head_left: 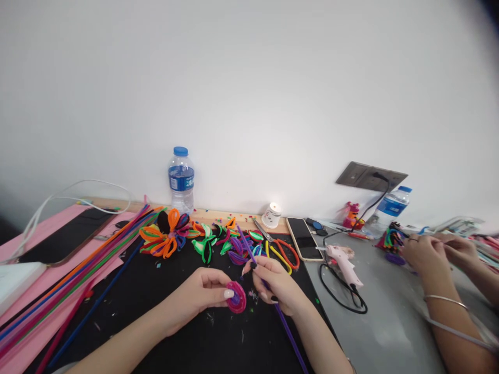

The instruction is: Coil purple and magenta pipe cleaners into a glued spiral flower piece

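My left hand (pixel 198 293) pinches a small round coil of pink and purple pipe cleaner (pixel 236 297) just above the black mat (pixel 156 311). My right hand (pixel 276 283) is closed around a long purple pipe cleaner (pixel 286 324) that runs from near the coil down past my wrist and up toward the pile of shapes. The two hands sit close together, almost touching at the coil.
Folded pipe-cleaner petals (pixel 171 236) lie behind my hands; long straight pipe cleaners (pixel 78 275) fan out at left. Scissors (pixel 283 252), a phone (pixel 304 239), a glue gun (pixel 345 265), a paper cup (pixel 272 214) and water bottles (pixel 181 179) stand nearby. Another person's hands (pixel 429 252) work at right.
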`<state>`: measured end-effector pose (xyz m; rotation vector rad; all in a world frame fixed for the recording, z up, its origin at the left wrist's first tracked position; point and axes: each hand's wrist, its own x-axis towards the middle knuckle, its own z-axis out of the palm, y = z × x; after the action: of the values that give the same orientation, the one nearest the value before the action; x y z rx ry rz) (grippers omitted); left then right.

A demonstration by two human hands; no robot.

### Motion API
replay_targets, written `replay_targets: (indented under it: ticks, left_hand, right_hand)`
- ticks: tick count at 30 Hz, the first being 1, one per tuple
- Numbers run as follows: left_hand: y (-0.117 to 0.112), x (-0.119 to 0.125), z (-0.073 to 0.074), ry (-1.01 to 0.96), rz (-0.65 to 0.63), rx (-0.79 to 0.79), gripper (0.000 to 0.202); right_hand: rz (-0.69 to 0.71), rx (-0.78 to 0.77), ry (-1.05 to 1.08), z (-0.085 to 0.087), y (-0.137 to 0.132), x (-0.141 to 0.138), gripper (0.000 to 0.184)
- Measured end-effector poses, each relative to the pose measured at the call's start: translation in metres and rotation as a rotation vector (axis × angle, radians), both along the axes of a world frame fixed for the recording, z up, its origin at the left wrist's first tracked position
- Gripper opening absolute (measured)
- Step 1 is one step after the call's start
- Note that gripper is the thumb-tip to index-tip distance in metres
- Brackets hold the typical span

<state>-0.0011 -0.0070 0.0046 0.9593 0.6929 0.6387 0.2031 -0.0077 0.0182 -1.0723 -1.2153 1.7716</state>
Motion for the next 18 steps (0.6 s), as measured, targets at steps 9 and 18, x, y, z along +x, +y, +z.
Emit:
replay_targets:
  ticks: [9,18]
  left_hand:
    - [0.012,-0.004,-0.005,0.231,0.28,0.347,0.014]
    - [0.014,-0.005,-0.012,0.281,0.361,0.353,0.02]
  right_hand:
    - [-0.315,0.185,-0.04,-0.004,0.011,0.021,0.033]
    - [-0.127,0.233,-0.174,0.004,0.004,0.023,0.027]
